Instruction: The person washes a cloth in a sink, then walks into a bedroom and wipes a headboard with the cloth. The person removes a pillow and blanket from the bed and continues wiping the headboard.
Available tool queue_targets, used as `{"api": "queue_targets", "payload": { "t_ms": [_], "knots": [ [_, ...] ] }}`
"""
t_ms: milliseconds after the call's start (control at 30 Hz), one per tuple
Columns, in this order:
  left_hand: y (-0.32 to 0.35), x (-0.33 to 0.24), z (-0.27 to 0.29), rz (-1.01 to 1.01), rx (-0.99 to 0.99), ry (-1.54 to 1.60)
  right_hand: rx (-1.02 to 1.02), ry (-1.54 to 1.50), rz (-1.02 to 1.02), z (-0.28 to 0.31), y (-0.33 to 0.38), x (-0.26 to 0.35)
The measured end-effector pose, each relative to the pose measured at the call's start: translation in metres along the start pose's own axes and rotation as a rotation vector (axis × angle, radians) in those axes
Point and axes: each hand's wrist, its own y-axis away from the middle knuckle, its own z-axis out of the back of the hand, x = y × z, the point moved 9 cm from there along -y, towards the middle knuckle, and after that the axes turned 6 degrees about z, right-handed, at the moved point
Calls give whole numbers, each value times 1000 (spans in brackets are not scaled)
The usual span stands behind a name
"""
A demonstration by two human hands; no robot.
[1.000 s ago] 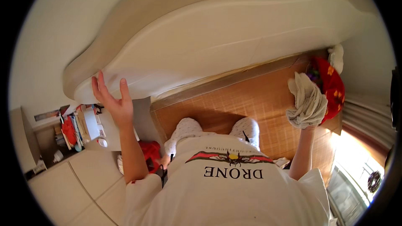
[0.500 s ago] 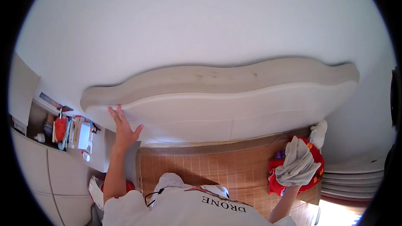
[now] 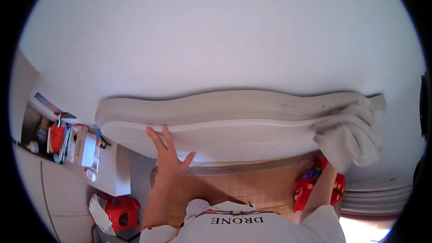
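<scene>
White wall fills the upper view, and a pale, wavy-edged headboard (image 3: 234, 117) runs across the middle from nine to three o'clock. Left hand (image 3: 168, 155) lies flat against the headboard's lower band, fingers (image 3: 155, 139) spread wide and holding nothing. Right hand is buried in a grey-white cloth (image 3: 348, 137) at three o'clock, clenched on it and pressing it to the headboard's right end; its fingers themselves are hidden by the folds. Below, a woven tan mat (image 3: 252, 186) covers the bed. At four o'clock, a red bag (image 3: 310, 189) rests on the mat with small coloured things inside, too blurred to tell. At eight o'clock, a white shelf (image 3: 114, 166) carries boxes and bottles, with a red stool (image 3: 123, 211) beneath.
</scene>
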Motion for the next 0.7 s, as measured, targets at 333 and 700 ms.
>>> {"api": "queue_targets", "payload": {
  "t_ms": [333,700],
  "knots": [
    [-1,12,-10,-50,148,141,203,-1585,1026,-83,-72,301],
    [-2,13,4,-7,178,221,89,-448,-209,-134,-16,189]
  ]
}}
